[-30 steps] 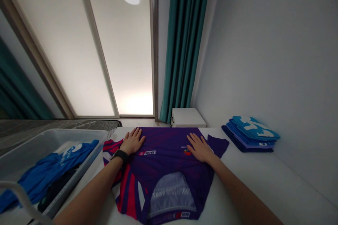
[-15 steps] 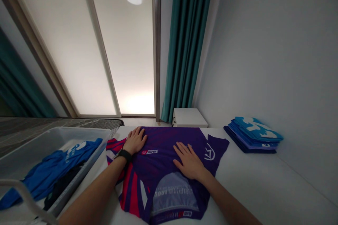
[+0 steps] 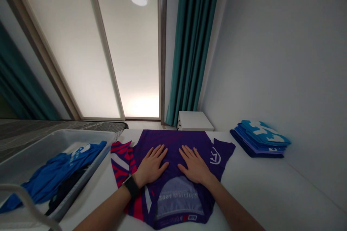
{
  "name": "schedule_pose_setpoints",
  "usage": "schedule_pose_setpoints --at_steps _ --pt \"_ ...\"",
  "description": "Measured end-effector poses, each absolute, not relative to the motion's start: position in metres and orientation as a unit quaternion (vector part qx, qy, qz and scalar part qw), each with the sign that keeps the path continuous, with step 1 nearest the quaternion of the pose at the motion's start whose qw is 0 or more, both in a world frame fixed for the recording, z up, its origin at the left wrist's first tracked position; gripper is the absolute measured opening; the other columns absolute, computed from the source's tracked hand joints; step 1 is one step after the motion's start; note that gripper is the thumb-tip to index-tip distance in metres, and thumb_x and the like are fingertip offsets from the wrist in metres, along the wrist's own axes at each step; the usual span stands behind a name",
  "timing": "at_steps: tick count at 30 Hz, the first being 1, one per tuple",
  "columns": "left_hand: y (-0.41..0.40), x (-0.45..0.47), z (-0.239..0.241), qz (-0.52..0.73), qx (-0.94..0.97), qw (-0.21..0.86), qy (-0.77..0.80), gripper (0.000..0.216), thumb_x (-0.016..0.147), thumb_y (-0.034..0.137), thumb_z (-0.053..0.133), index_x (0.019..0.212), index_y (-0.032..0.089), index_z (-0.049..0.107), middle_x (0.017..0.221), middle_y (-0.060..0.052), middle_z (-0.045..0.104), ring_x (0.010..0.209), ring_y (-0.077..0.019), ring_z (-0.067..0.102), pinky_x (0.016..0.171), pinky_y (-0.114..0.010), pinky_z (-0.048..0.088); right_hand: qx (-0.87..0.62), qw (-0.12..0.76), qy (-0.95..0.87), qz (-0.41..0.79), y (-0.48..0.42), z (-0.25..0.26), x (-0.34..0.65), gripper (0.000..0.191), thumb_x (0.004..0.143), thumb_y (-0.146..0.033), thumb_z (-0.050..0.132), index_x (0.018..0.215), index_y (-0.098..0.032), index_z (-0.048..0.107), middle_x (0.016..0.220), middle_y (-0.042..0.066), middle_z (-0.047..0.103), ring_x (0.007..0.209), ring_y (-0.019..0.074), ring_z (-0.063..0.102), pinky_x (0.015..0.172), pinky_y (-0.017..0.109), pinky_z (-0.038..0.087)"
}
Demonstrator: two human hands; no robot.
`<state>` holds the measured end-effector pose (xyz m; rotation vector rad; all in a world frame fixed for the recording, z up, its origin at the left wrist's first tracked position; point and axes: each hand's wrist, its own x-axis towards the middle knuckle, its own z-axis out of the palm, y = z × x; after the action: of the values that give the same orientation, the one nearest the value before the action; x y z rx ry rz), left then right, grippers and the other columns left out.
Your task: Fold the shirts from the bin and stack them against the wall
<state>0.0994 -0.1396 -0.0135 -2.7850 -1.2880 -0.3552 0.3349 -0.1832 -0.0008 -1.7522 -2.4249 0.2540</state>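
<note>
A purple jersey (image 3: pixel 173 140) with red and white striped sleeves lies spread out on the white table (image 3: pixel 271 187). My left hand (image 3: pixel 151 166), with a dark watch on its wrist, lies flat on the middle of the jersey, fingers stretched out. My right hand (image 3: pixel 193 166) rests flat beside it, fingers apart. Both palms press on the cloth close together, and neither hand holds anything.
A grey plastic bin (image 3: pixel 89 137) at the left holds blue garments (image 3: pixel 54 173). A stack of folded blue and purple shirts (image 3: pixel 260 139) sits at the right by the wall. Beyond the table's far edge are a small white cabinet (image 3: pixel 193 120) and a teal curtain (image 3: pixel 189 43).
My left hand has slid from the jersey's left shoulder to its middle, beside the right hand. The right hand moved inward earlier and now stays put. The left sleeve lies uncovered.
</note>
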Motion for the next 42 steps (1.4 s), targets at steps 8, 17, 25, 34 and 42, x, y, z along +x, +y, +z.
schedule_pose_setpoints --at_steps 8,17,25,34,42 --pt "-0.138 0.095 -0.011 -0.106 -0.902 0.025 -0.418 0.06 0.096 0.055 0.032 0.147 0.024 0.036 0.154 -0.007 0.034 0.143 -0.0222 0.028 0.116 -0.043 0.022 -0.574 0.067 -0.809 0.107 -0.2 0.004 0.343 0.066 0.096 -0.052 0.03 0.151 -0.018 0.025 0.158 0.007 0.018 0.146 0.0189 0.011 0.119 0.04 0.005" --pt "-0.137 0.095 -0.016 -0.116 -0.905 0.025 -0.409 0.06 0.097 0.056 0.029 0.147 0.023 0.037 0.153 -0.007 0.034 0.142 -0.0238 0.028 0.115 -0.045 0.024 -0.533 0.081 -0.833 0.126 -0.26 0.006 0.349 0.061 0.098 -0.052 0.029 0.152 -0.025 0.018 0.159 0.003 0.016 0.146 0.0219 0.014 0.119 0.046 0.006" --pt "-0.147 0.099 -0.007 -0.121 -0.914 0.012 -0.386 0.056 0.099 0.049 0.031 0.145 0.019 0.04 0.152 -0.01 0.036 0.142 -0.0254 0.029 0.115 -0.047 0.023 -0.526 0.086 -0.835 0.139 -0.292 0.014 0.351 0.06 0.098 -0.054 0.029 0.152 -0.03 0.016 0.158 0.0 0.017 0.146 0.0224 0.015 0.12 0.049 0.005" --pt "-0.208 0.089 0.003 -0.091 -0.948 -0.041 -0.302 0.061 0.099 0.049 0.035 0.152 0.026 0.019 0.157 -0.005 0.026 0.143 -0.024 0.026 0.117 -0.044 0.023 -0.53 0.1 -0.832 0.131 -0.292 0.01 0.35 0.06 0.098 -0.052 0.032 0.152 -0.029 0.017 0.158 0.0 0.018 0.145 0.0218 0.017 0.12 0.047 0.008" --pt "-0.211 0.051 0.013 -0.067 -0.946 -0.026 -0.316 0.055 0.1 0.046 0.034 0.152 0.032 0.018 0.157 -0.002 0.027 0.143 -0.0232 0.027 0.116 -0.047 0.024 -0.517 0.096 -0.839 0.14 -0.293 0.013 0.351 0.054 0.098 -0.05 0.035 0.149 -0.038 0.024 0.158 -0.001 0.018 0.146 0.0235 0.015 0.118 0.052 0.008"
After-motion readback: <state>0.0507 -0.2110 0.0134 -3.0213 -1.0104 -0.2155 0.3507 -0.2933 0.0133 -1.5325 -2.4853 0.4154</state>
